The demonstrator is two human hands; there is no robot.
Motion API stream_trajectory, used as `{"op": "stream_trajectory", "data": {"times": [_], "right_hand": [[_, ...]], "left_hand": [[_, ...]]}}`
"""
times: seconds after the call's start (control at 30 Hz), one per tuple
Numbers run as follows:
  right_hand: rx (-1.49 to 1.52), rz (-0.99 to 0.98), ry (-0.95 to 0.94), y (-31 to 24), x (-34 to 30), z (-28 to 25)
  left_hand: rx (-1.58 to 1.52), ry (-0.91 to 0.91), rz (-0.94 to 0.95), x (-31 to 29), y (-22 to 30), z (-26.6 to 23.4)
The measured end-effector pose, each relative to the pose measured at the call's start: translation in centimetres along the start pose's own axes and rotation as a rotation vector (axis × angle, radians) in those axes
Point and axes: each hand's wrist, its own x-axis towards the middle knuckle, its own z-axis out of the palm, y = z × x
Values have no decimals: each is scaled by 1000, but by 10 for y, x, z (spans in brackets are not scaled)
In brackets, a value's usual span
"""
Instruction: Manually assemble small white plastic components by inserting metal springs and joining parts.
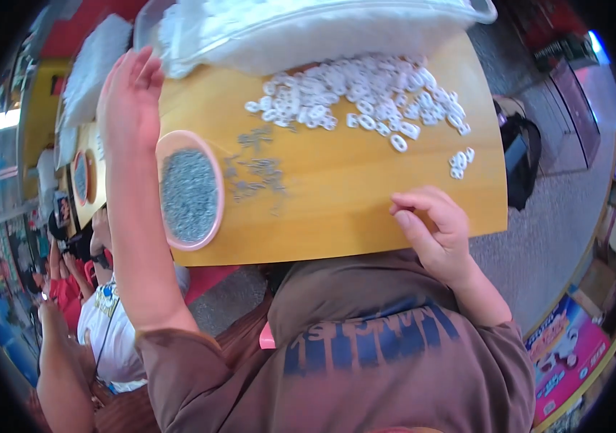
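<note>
Head view: left hand grip spread, empty; right hand grip curled, contents unclear; one pink dish.

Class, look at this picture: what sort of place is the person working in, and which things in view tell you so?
Probably a small assembly workshop: a wooden table carries a heap of small white plastic rings, a pink dish full of tiny grey metal parts, and a clear bag of more white pieces; others sit alongside.
</note>
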Motion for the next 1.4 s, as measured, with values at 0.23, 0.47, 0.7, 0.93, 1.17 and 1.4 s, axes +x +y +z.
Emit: {"op": "stream_trajectory", "data": {"times": [0.23, 0.47, 0.7, 0.93, 1.17, 1.4], "right_hand": [[12, -30, -14, 19, 2, 3], [21, -226, 0, 29, -3, 5], [58, -233, -10, 30, -4, 1], [76, -190, 26, 31, -5, 2], [80, -225, 92, 32, -4, 5], [67, -287, 122, 31, -5, 6]], "left_hand": [[545, -212, 57, -137, -54, 33], [820, -696, 338, -170, -104, 80], [968, -830, 525, -168, -127, 112], [979, -854, 596, -169, -132, 99], [833, -747, 398, -182, -127, 99], [969, -834, 636, -170, -132, 120]]}}
